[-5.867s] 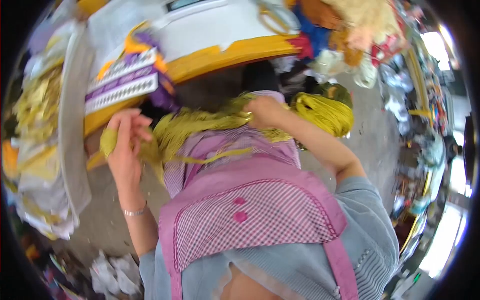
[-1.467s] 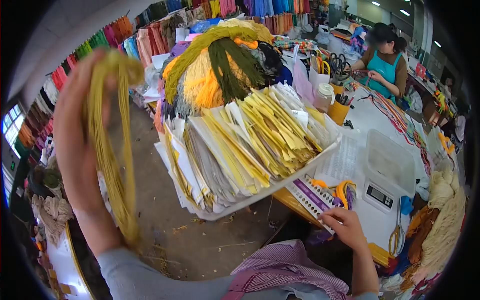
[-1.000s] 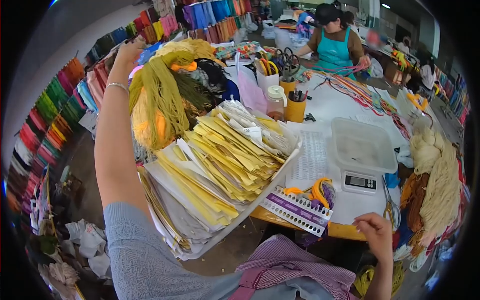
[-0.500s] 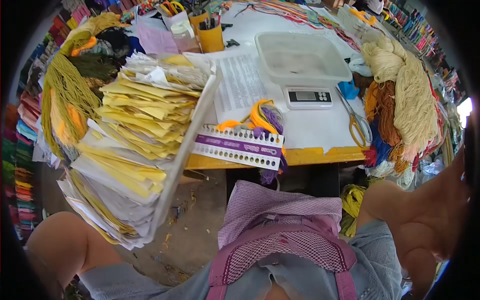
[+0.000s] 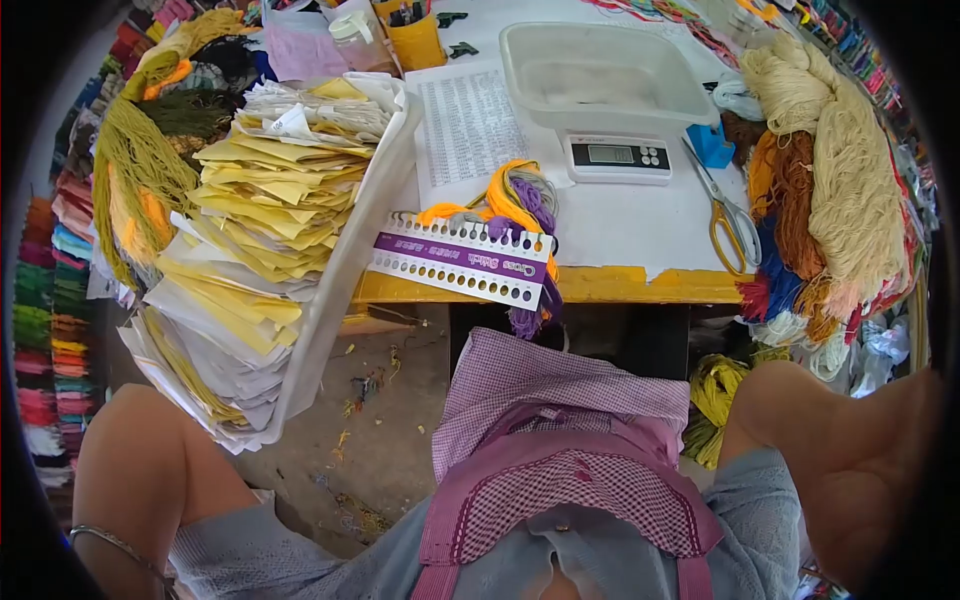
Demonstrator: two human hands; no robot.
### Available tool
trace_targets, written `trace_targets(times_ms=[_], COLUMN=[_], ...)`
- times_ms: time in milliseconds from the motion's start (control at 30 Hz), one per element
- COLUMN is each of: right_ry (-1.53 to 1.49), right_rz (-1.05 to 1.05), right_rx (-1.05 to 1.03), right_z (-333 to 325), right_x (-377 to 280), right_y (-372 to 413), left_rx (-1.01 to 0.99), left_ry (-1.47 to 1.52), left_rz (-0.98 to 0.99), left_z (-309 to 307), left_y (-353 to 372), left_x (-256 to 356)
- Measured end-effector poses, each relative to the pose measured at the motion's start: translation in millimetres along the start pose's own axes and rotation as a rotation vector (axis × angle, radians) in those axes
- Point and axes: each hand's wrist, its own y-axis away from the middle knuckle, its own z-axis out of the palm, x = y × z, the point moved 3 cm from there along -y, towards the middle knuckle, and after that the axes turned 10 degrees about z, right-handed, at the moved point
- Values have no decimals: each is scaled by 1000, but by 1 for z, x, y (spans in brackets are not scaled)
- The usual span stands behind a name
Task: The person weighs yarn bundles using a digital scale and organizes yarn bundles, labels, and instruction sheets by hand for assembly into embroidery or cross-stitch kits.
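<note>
Both arms are bent with the elbows forward, and neither hand's fingers show. A bracelet point(image 5: 118, 545) is on my left forearm, which runs out at the lower left; my right forearm fills the right edge. On the table's near edge lies a white and purple card with holes point(image 5: 462, 262), with orange point(image 5: 515, 195) and purple thread point(image 5: 535, 205) looped at it. Left of it, a long white tray point(image 5: 335, 270) of yellow and white paper packets point(image 5: 270, 190) juts over the edge. Behind the card is a digital scale point(image 5: 617, 158) with a clear plastic tub point(image 5: 605, 80).
Scissors point(image 5: 727, 222) lie by a blue block point(image 5: 710, 146). Yarn skeins hang at the left point(image 5: 140, 175) and right point(image 5: 845, 190). A printed sheet point(image 5: 470, 125), a jar point(image 5: 358, 42) and a yellow pen holder point(image 5: 410, 38) are on the table. Thread scraps litter the floor.
The view has shifted, with the table items higher in the frame. My left forearm and its bracelet now show at the lower left. The things on the table keep their arrangement.
</note>
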Motion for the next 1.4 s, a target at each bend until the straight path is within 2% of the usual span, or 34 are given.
trace_targets(times_ms=[567, 1400], right_ry=[-11, -56], right_rz=[51, -61], right_rx=[-35, 30], right_z=[-10, -10], right_x=[11, 1], right_y=[10, -6], left_rx=[14, 12], left_ry=[-46, -78], left_rz=[-66, -102], left_z=[3, 11], left_y=[16, 27], left_x=[13, 18])
